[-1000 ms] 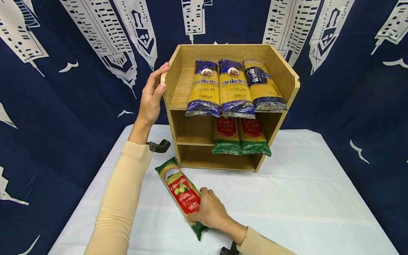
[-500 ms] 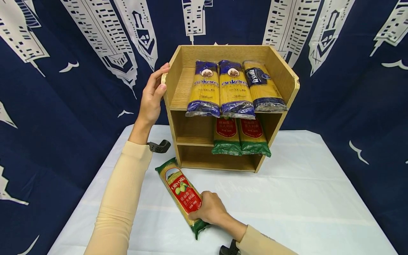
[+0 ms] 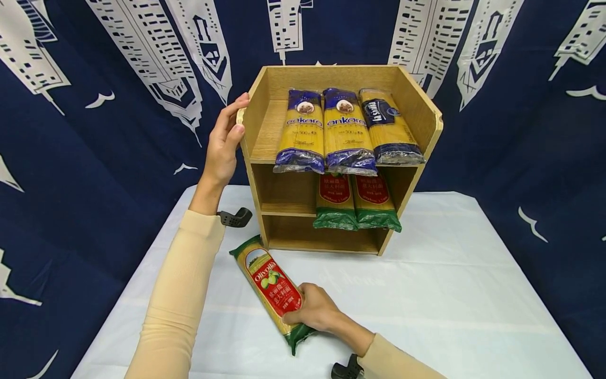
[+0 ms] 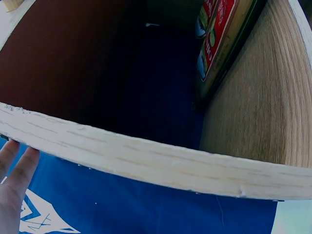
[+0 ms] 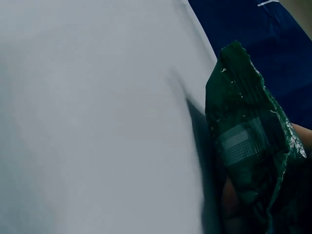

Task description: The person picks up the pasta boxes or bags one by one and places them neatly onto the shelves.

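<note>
My left hand [image 3: 223, 142] grips the front edge of the left side panel of a small wooden shelf [image 3: 251, 179], thumb in front and fingers on the outer side. In the left wrist view two of its fingers [image 4: 22, 168] show beside the pale panel edge. My right hand [image 3: 316, 309] holds a spaghetti packet [image 3: 274, 281] with a red Olivoilà label and green ends, near its lower end. The packet slants on the table, its far end by the shelf's lower left corner. In the right wrist view the packet's crumpled green end [image 5: 243, 126] hides most of the fingers.
Two blue-and-yellow Ankara pasta packets [image 3: 303, 131] and a La Sanita packet [image 3: 390, 129] lie on the top shelf. Two green-ended spaghetti packets [image 3: 335, 202] jut from the middle shelf's right side. A white cloth covers the table [image 3: 450, 295]; a dark blue printed curtain [image 3: 511, 152] hangs behind.
The right hand has shifted its grip slightly on the packet, and the packet's near end has swung a little left and tilted. The left hand stays on the shelf.
</note>
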A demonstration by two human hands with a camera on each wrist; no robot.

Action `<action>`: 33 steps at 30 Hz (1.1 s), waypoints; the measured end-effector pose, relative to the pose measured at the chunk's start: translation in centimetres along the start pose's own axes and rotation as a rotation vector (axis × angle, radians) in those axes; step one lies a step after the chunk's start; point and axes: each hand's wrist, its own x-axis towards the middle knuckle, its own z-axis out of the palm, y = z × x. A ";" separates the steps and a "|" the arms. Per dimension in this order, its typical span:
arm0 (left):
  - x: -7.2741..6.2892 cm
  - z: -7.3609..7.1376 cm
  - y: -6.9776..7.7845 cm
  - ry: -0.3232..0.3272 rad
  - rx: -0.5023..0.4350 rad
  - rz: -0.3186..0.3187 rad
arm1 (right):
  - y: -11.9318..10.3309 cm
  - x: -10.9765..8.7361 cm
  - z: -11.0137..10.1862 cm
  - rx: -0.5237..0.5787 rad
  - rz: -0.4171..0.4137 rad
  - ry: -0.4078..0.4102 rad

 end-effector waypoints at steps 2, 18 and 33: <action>0.0 0.0 0.0 -0.001 -0.002 0.000 | 0.2 -0.2 -0.1 0.021 -0.011 -0.002; 0.0 0.0 0.0 0.005 -0.008 -0.004 | 0.8 -3.6 -2.3 0.081 -0.069 -0.038; 0.0 0.1 0.1 0.000 0.014 -0.006 | -0.5 -7.5 -5.0 0.306 -0.075 -0.081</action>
